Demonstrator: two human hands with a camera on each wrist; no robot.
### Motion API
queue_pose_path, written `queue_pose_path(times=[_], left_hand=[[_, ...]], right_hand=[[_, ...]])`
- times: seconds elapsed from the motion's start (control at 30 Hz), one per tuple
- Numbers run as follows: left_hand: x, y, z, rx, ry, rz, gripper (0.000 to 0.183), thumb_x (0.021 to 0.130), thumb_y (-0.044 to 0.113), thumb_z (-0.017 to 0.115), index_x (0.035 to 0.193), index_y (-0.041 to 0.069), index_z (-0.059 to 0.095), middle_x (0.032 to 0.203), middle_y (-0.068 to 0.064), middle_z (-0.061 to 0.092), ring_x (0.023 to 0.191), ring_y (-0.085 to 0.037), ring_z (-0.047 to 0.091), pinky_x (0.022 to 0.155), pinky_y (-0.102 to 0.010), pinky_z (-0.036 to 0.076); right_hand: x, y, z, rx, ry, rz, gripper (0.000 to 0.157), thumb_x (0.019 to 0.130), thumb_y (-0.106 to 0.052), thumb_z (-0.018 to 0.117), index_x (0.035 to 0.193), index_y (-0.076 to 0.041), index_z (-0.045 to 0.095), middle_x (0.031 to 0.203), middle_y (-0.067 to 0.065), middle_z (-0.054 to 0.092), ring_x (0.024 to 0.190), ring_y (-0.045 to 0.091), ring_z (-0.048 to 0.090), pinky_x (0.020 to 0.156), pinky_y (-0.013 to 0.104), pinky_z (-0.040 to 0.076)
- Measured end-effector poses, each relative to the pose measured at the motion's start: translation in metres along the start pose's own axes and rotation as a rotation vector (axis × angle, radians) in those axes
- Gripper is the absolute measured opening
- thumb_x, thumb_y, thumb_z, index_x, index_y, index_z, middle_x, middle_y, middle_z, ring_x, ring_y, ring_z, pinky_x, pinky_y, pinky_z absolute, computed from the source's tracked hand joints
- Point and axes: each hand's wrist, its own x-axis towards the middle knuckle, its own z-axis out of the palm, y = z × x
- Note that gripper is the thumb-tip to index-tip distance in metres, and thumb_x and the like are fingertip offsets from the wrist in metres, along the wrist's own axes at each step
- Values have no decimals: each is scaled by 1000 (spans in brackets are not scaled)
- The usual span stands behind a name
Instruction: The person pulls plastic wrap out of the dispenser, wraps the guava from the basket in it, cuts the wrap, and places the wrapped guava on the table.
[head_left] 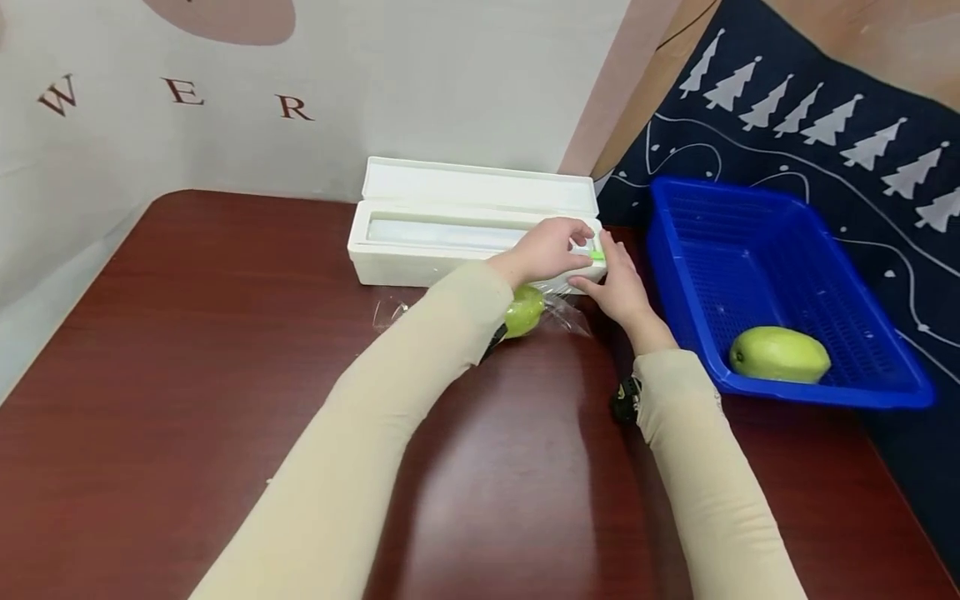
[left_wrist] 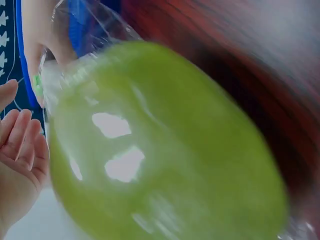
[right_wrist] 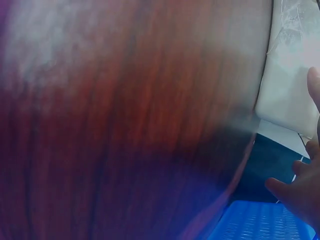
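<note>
A white cling film dispenser box (head_left: 420, 265) stands at the back of the table with its lid raised. At its right end sits a small green slider (head_left: 597, 255). My left hand (head_left: 551, 248) is over that end, close to the slider, its fingers loosely bent. My right hand (head_left: 622, 287) lies along the box's right end with fingers extended and thumb apart. Below the left wrist lies an oval green fruit (left_wrist: 170, 140) in clear cling film (head_left: 566, 315); the forearm partly hides it in the head view.
A blue plastic basket (head_left: 686, 292) stands to the right, with another oval green fruit (head_left: 780, 354) inside. The reddish-brown table (head_left: 187, 375) meets a pale wall cover (head_left: 450, 83) behind and a dark tree-patterned cloth (head_left: 810, 183) at the right.
</note>
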Motion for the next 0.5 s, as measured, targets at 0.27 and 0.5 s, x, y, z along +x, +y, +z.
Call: queue_pose_path(times=[0.27, 0.5], left_hand=[[16, 11, 14, 74, -42, -2, 35, 91, 17, 55, 124, 6, 58, 123, -7, 62, 115, -16, 56, 101, -25, 41], [20, 10, 17, 110, 7, -74, 24, 92, 11, 54, 112, 4, 65, 110, -7, 67, 104, -17, 60, 93, -26, 46]], right_hand=[[-2, -1, 3, -20, 5, 9, 84, 86, -32, 66, 149, -7, 16, 154, 18, 20, 145, 36, 7, 113, 59, 14], [-1, -1, -1, -22, 13, 6, 86, 86, -33, 66, 150, -8, 14, 155, 16, 19, 144, 36, 8, 113, 57, 16]])
